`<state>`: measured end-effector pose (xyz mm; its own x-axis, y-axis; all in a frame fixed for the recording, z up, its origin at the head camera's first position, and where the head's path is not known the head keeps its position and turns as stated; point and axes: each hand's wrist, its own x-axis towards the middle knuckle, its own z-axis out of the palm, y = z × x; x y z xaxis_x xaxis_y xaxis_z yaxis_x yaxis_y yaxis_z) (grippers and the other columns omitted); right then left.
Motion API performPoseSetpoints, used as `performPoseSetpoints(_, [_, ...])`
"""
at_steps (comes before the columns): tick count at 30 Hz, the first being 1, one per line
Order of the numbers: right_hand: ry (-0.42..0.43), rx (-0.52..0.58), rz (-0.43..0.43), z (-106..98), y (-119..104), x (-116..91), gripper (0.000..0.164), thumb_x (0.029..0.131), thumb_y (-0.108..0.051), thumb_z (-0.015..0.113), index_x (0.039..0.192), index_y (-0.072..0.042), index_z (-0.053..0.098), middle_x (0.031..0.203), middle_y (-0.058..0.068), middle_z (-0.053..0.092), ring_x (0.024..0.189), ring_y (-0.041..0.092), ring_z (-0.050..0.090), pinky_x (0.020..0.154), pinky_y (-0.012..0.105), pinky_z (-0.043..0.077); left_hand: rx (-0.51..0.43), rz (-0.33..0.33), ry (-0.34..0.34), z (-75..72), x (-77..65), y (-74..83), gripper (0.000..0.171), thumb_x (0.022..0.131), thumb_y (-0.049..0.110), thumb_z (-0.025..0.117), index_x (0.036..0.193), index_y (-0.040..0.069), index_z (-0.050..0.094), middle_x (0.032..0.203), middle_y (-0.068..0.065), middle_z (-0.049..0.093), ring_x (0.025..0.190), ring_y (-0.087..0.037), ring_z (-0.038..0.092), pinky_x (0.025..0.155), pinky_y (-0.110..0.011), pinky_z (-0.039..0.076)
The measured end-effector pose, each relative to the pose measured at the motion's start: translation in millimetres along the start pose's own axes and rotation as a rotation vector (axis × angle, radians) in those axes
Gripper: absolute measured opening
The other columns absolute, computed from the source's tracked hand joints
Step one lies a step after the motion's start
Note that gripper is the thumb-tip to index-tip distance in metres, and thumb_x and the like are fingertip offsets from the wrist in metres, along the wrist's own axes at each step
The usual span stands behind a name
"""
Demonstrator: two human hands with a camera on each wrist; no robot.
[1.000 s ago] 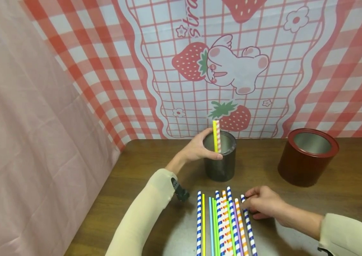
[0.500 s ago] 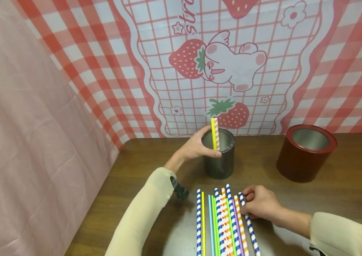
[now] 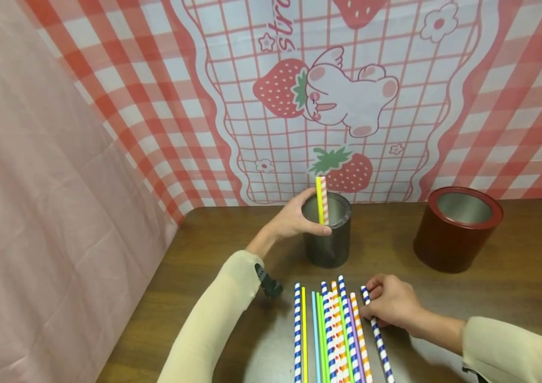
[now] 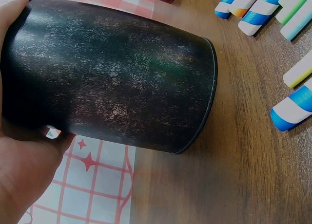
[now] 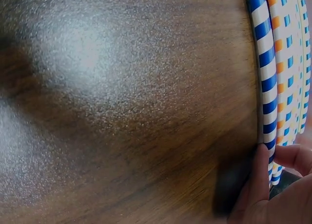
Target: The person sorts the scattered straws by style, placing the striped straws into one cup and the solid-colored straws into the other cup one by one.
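My left hand point(image 3: 294, 219) grips a dark metal can point(image 3: 328, 247) near its rim, thumb in front and fingers behind. Inside that can stand a yellow straw point(image 3: 320, 202) and a pink-striped straw point(image 3: 325, 205). At the right end of a row of straws, my right hand point(image 3: 392, 302) pinches a blue-and-white striped straw point(image 3: 380, 340) near its far end. The right wrist view shows thumb and finger on either side of this striped straw point(image 5: 267, 83). Several other straws point(image 3: 335, 340) lie beside it, striped, green, purple and light blue.
A dark red can point(image 3: 448, 247) with an open top stands at the back right of the wooden table point(image 3: 194, 255). A blue-striped straw point(image 3: 298, 330) and a yellow straw point(image 3: 304, 330) lie at the row's left. A strawberry-print cloth point(image 3: 271, 159) hangs behind.
My right hand has closed on the end of the rightmost blue-striped straw and shifted it slightly right, away from the row. The left hand stays on the dark can.
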<state>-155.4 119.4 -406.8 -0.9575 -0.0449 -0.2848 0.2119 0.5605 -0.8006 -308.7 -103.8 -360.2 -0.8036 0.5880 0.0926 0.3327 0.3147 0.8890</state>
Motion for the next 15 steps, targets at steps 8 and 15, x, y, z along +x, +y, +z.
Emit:
performPoseSetpoints(8, [-0.047, 0.104, 0.036, -4.2, 3.0, 1.3, 0.049, 0.063, 0.0, 0.074, 0.107, 0.005, 0.054, 0.088, 0.01, 0.058, 0.066, 0.016, 0.059, 0.051, 0.034, 0.055, -0.02, 0.013, 0.006, 0.4, -0.6, -2.3, 0.093, 0.07, 0.017, 0.084, 0.147, 0.015, 0.031, 0.123, -0.007, 0.053, 0.108, -0.02, 0.054, 0.09, -0.031, 0.048])
performPoseSetpoints(15, [-0.093, 0.21, 0.03, -12.7, 3.9, 3.3, 0.053, 0.067, 0.003, 0.067, 0.115, 0.009, 0.047, 0.093, 0.011, 0.058, 0.072, 0.015, 0.059, 0.056, 0.035, 0.057, -0.006, 0.001, 0.006, 0.7, -0.1, -0.4, 0.095, 0.07, 0.016, 0.084, 0.148, 0.017, 0.03, 0.126, -0.007, 0.052, 0.11, -0.018, 0.052, 0.091, -0.029, 0.047])
